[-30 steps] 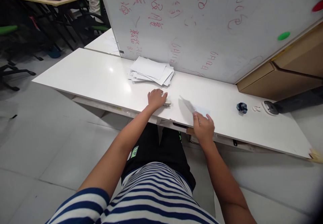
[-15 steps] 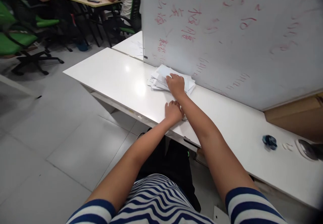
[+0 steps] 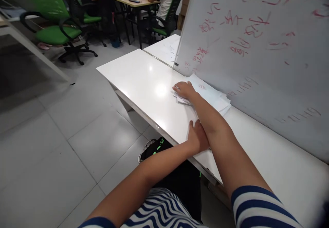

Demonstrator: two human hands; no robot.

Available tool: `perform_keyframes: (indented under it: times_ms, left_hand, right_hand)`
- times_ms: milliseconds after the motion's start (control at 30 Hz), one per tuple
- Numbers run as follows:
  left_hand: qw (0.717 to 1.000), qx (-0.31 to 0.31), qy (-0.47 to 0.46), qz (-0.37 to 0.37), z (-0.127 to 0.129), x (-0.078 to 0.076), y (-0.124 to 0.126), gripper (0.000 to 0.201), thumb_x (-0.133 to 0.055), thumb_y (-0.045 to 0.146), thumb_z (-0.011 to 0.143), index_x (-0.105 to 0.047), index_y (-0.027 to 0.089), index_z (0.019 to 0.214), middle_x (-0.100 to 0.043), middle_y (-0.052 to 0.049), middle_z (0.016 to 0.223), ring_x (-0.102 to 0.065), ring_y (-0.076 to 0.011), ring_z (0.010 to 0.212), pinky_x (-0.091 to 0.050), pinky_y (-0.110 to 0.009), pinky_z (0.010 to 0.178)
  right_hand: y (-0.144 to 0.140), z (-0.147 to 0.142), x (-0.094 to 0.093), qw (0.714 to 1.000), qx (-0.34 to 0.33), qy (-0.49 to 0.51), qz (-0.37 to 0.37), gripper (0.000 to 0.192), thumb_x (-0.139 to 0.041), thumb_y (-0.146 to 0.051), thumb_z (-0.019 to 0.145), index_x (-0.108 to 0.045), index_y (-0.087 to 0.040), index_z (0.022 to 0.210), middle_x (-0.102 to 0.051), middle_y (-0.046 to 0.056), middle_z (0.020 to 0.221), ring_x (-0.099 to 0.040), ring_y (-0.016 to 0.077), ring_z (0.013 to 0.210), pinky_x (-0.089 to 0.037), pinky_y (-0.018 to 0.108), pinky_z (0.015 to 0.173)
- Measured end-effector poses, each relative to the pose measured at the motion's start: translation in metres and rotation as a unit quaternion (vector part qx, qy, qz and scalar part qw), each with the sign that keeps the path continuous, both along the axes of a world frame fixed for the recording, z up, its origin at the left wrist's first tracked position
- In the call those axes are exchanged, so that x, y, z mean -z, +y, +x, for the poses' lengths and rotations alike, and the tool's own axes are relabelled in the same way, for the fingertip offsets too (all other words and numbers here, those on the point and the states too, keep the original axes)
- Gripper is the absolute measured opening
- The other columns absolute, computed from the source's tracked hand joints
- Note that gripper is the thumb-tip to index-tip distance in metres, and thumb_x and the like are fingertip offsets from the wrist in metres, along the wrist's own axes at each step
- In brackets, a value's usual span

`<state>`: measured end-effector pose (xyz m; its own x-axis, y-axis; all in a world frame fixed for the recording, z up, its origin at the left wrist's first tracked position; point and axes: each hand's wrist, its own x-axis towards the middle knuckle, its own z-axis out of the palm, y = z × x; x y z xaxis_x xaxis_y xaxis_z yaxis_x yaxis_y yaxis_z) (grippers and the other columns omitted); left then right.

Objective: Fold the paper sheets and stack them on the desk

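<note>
Left hand [image 3: 197,137]: rests palm down at the near edge of the white bench [image 3: 144,80], tucked under the right forearm; whether its grip holds anything cannot be told.
Right hand [image 3: 185,90]: farther out, fingers spread flat, grip released, pressing on the paper stack [image 3: 209,96].
Paper stack: loose white sheets, fanned unevenly, lying against the whiteboard [image 3: 257,50].
</note>
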<state>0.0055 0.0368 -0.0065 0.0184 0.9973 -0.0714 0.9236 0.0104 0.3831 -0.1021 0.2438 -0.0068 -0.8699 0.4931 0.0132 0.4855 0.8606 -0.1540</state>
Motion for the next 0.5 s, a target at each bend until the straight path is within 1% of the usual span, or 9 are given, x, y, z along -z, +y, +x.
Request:
perform_keyframes:
  times_ms: [33,100,167,267,367,500]
  left_hand:
    - [1.000,-0.003,-0.003,0.006,0.000,0.000,0.000,0.066,-0.044,0.046,0.089,-0.038,0.018,0.149,-0.041,-0.013,0.151,-0.030,-0.0356,0.139,-0.020,-0.059,0.116]
    - [0.999,-0.017,-0.023,0.023,0.001,0.001,0.002,0.062,-0.042,0.042,0.090,-0.041,0.017,0.147,-0.043,-0.014,0.149,-0.033,-0.0343,0.137,-0.023,-0.059,0.115]
    - [0.998,-0.035,-0.048,0.035,0.001,0.001,0.002,0.057,-0.041,0.038,0.091,-0.045,0.014,0.143,-0.047,-0.015,0.145,-0.034,-0.0340,0.136,-0.024,-0.059,0.114]
    - [0.995,-0.053,-0.065,0.048,0.002,0.002,0.001,0.047,-0.038,0.036,0.093,-0.056,0.015,0.131,-0.054,-0.015,0.138,-0.038,-0.0329,0.133,-0.026,-0.059,0.113]
    - [0.994,-0.058,-0.056,0.080,0.003,0.006,0.000,0.043,-0.035,0.037,0.095,-0.063,0.016,0.119,-0.056,-0.013,0.134,-0.041,-0.0309,0.130,-0.028,-0.056,0.112]
    - [0.993,-0.062,-0.031,0.098,0.005,0.014,0.001,0.042,-0.034,0.039,0.097,-0.064,0.017,0.115,-0.056,-0.010,0.134,-0.040,-0.0297,0.132,-0.029,-0.056,0.112]
  right_hand:
    - [0.005,-0.001,0.003,1.000,-0.001,0.007,-0.009,0.048,-0.029,-0.046,0.098,-0.061,-0.019,0.121,-0.058,0.012,0.134,-0.044,0.0293,0.127,-0.018,0.056,0.110]
    - [0.011,0.000,0.009,1.000,-0.006,0.028,-0.012,0.047,-0.029,-0.044,0.098,-0.062,-0.018,0.118,-0.061,0.011,0.128,-0.049,0.0285,0.120,-0.021,0.054,0.108]
    - [0.013,0.005,0.013,0.999,-0.011,0.044,-0.005,0.046,-0.029,-0.044,0.098,-0.062,-0.019,0.117,-0.061,0.012,0.127,-0.049,0.0286,0.118,-0.023,0.051,0.106]
    - [0.011,0.017,0.015,0.999,-0.009,0.053,0.006,0.045,-0.028,-0.043,0.098,-0.062,-0.019,0.116,-0.062,0.011,0.124,-0.050,0.0284,0.115,-0.027,0.047,0.101]
    - [0.007,0.035,0.014,0.998,-0.007,0.055,0.017,0.044,-0.029,-0.041,0.097,-0.063,-0.019,0.115,-0.062,0.011,0.122,-0.051,0.0276,0.113,-0.029,0.044,0.099]
    - [0.004,0.075,0.015,0.998,-0.006,0.055,0.030,0.041,-0.031,-0.040,0.097,-0.063,-0.019,0.111,-0.063,0.011,0.118,-0.053,0.0277,0.110,-0.031,0.045,0.097]
